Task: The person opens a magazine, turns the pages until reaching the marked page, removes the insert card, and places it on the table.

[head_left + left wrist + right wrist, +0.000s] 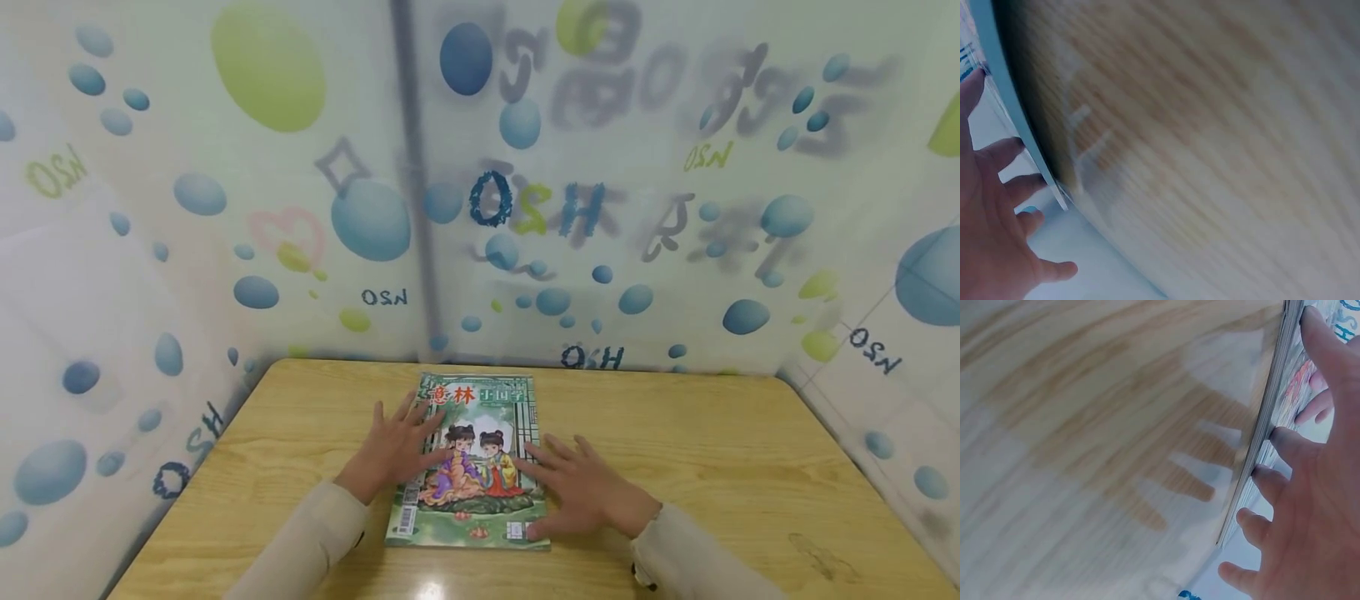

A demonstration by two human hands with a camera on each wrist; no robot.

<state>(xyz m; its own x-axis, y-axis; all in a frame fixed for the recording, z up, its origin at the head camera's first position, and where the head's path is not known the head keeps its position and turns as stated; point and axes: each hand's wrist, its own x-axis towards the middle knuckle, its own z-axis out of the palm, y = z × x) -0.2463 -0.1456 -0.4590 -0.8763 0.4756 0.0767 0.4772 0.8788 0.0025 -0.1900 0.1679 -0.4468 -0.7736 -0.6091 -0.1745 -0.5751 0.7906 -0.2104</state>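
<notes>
A magazine (480, 521) with a green illustrated cover lies face up on the wooden table (697, 442); two figures in purple and yellow robes are drawn on it. Spread fingers of my left hand (393, 450) lie over its left edge, the thumb reaching onto the cover. From the other side my right hand (581, 487) has its fingers fanned at the right edge, with the thumb near the lower right corner. In the right wrist view the fingertips are right at the edge of the page block (1266, 412). The left wrist view shows the magazine's spine (1019, 100) beside the left fingers.
Behind the table hangs a pale curtain (465, 275) printed with blue and green bubbles and mirrored lettering, and it continues along both sides. Light-coloured sleeves (307, 533) cover both forearms. The table's far edge runs just beyond the magazine's top.
</notes>
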